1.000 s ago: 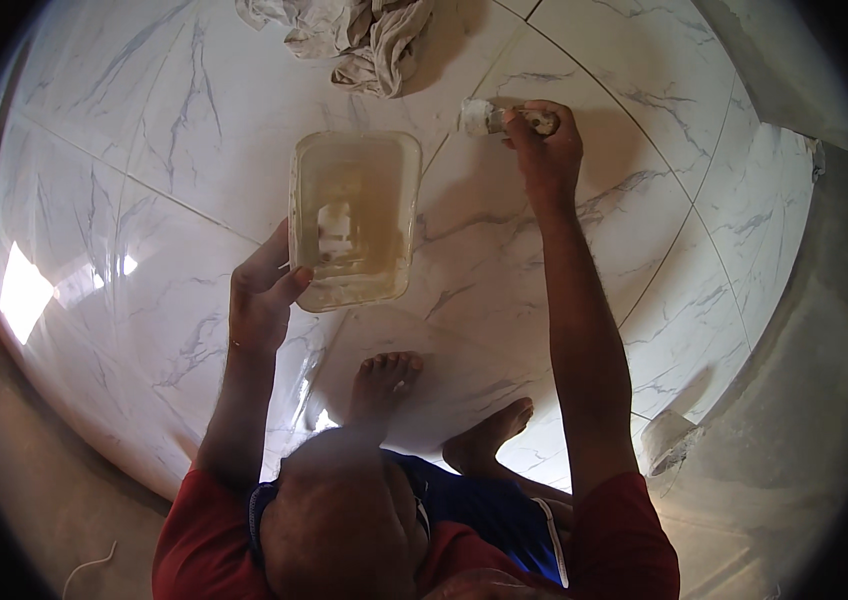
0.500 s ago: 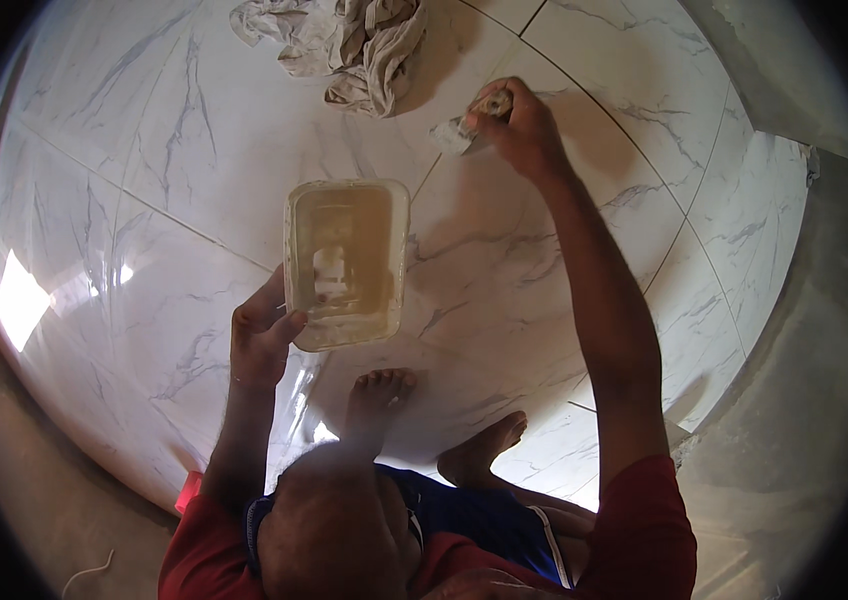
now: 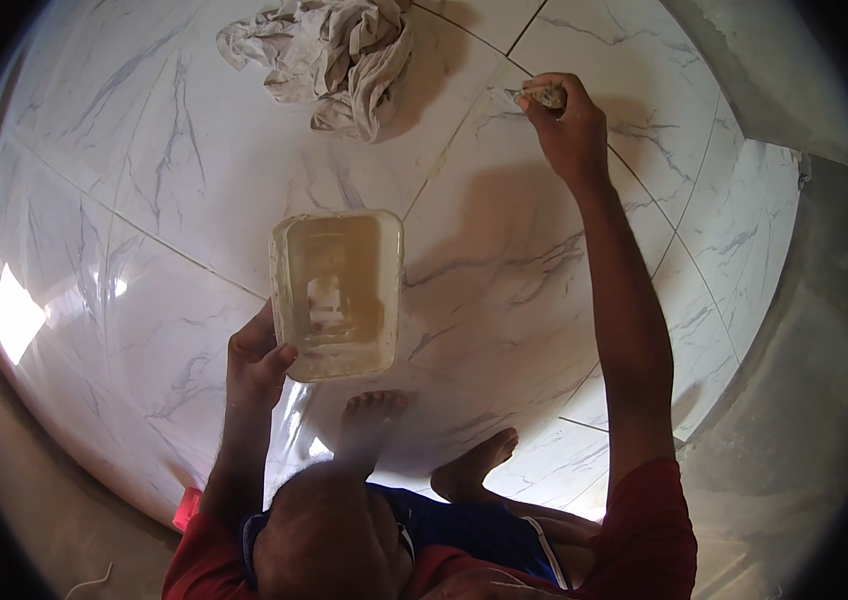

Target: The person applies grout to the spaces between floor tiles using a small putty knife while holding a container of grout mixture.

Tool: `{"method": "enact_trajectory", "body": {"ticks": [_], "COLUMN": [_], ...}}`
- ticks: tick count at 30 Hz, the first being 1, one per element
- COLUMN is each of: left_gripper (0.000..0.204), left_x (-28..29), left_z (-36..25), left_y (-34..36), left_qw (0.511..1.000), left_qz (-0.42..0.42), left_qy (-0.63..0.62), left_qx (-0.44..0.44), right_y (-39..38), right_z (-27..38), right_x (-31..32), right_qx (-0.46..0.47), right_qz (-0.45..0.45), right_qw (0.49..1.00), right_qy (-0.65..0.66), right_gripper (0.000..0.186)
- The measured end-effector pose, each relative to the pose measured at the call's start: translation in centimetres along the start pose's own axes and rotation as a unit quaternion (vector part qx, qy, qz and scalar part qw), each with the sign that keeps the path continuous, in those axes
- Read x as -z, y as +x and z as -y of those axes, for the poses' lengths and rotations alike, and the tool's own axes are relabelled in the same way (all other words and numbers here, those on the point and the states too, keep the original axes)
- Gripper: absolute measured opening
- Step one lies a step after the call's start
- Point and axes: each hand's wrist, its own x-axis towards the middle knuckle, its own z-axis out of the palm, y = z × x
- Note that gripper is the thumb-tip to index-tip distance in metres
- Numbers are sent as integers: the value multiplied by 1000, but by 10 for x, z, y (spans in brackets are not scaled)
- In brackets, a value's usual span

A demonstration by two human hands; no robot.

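My left hand is closed on the near left edge of a rectangular translucent plastic tub, its thumb over the rim. Cloudy, yellowish water lies inside the tub. Farther off to the right, my right hand pinches a small beige-and-grey piece low over the floor tiles. The fingers hide much of that piece, and its kind is unclear. A crumpled grey-beige cloth lies on the tiles, beyond the tub and left of my right hand.
White grey-veined tiles with dark joints spread around me. Bare grey concrete borders them on the right. My feet rest on the tiles near the tub. At the lower left is a small red object.
My right hand has moved right and slightly farther away, still gripping the small piece. The tub has come a little nearer to me in my left hand. The view has shifted slightly.
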Motion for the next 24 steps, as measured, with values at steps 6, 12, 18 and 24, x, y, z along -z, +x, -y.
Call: {"method": "enact_trajectory", "body": {"ticks": [6, 12, 18, 24], "left_gripper": [76, 62, 72, 71], "left_x": [25, 48, 77, 87], "left_z": [11, 15, 15, 15], "left_y": [-16, -34, -42, -46], "left_qw": [996, 991, 986, 984], "left_qz": [16, -36, -51, -33], "left_qy": [-78, -132, -154, -168], "left_qx": [28, -11, -42, -57], "right_y": [17, 20, -55, -174], "right_z": [-30, -26, 21, 95], "right_x": [-8, -28, -50, -75], "right_qx": [87, 132, 157, 149], "right_qz": [-79, -35, -14, 129], "right_qw": [989, 978, 979, 974], "right_qy": [-95, -157, -132, -116], "right_gripper": [28, 27, 24, 35]}}
